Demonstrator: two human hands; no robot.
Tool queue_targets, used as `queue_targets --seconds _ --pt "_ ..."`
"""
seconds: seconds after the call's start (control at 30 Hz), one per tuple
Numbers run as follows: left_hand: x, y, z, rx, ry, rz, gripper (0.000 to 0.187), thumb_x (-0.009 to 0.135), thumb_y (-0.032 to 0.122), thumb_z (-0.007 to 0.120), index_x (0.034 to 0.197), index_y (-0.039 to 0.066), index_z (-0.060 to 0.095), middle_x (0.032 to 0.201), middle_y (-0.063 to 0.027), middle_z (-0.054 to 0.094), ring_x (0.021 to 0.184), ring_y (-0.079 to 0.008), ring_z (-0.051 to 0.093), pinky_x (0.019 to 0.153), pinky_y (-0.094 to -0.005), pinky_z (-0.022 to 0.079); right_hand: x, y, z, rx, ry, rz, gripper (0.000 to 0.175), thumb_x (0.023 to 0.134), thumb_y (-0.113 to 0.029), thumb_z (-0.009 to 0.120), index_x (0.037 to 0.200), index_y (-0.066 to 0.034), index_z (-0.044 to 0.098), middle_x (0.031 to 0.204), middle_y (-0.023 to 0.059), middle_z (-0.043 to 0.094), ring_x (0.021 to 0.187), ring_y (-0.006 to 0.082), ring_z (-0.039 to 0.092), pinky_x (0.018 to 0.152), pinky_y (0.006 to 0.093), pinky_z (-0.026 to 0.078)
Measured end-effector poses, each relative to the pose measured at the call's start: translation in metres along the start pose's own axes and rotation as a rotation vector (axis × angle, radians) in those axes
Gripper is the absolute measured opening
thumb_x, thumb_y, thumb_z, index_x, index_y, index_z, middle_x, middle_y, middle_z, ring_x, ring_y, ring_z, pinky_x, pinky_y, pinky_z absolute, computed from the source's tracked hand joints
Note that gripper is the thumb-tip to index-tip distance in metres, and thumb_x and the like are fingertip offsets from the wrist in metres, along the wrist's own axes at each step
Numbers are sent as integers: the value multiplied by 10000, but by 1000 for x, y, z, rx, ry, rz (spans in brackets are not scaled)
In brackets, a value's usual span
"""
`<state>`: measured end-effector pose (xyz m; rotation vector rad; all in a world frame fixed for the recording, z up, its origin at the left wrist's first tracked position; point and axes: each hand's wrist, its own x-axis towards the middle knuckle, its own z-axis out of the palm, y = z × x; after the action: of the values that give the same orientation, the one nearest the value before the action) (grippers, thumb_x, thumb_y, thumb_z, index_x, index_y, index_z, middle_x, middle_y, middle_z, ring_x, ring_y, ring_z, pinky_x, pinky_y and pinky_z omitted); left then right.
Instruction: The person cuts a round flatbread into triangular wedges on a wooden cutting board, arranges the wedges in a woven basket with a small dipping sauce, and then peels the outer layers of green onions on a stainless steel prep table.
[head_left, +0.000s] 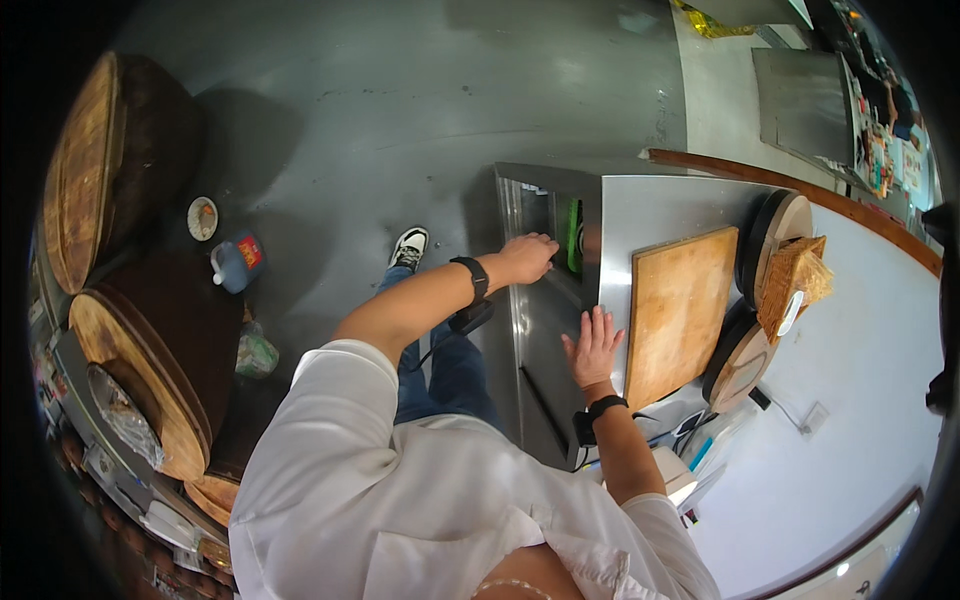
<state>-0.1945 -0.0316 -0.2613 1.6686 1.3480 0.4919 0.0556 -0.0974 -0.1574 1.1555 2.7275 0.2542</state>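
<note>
A stainless steel cabinet (616, 206) stands in front of me on the right, its front partly open. My left hand (529, 259) reaches to that opening with its fingers curled near the edge of the steel sliding door (544, 345). Whether the fingers grip the door edge is hidden. A green object (574, 236) shows inside, just beyond the fingertips. My right hand (595, 349) rests flat with fingers spread on the cabinet's front top edge. Close to its right lies a wooden cutting board (684, 307) on the cabinet top.
Round dark-rimmed boards (750, 367) and a wicker basket (795, 281) sit behind the cutting board. At left stand round wooden-topped tables (82, 180). On the floor are a bowl (202, 218), a plastic jug (238, 264) and a plastic bag (256, 352).
</note>
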Motion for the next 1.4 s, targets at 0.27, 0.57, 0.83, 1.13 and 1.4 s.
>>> queue_targets --seconds 0.27,0.57,0.83,1.13,1.4 --pt "119 -1 61 298 -46 124 268 890 229 534 1088 125 681 1231 -89 632 1116 -262 610 975 -393 443 -4 -2 -2 50 62 3 564 865 -443 623 1297 -90 538 1463 114 405 1399 325 262 1157 512 39" --pt "160 -31 96 230 180 97 296 868 258 552 1096 107 669 1061 -128 683 1006 -301 645 825 -407 507 -5 3 -11 117 154 0 554 835 -452 656 1233 -74 581 1401 123 478 1352 326 336 1149 483 125" --pt "165 -46 102 245 148 67 294 866 257 553 1089 104 668 1027 -141 685 976 -313 650 794 -411 511 -2 9 -12 172 173 9 475 859 -467 608 1167 -106 630 1423 98 471 1371 275 331 1169 451 114" --pt "146 -62 92 201 156 38 291 863 257 554 1081 101 667 989 -156 687 942 -326 656 759 -415 516 3 10 -21 193 151 14 551 814 -488 655 1183 -81 614 1409 123 477 1339 304 366 1101 453 245" --pt "68 -38 59 302 -71 -114 234 860 204 541 998 66 671 863 -202 669 834 -365 657 673 -426 510 1 11 -20 431 -228 78 592 791 -451 662 1220 -51 577 1400 142 463 1246 321 450 960 477 408"
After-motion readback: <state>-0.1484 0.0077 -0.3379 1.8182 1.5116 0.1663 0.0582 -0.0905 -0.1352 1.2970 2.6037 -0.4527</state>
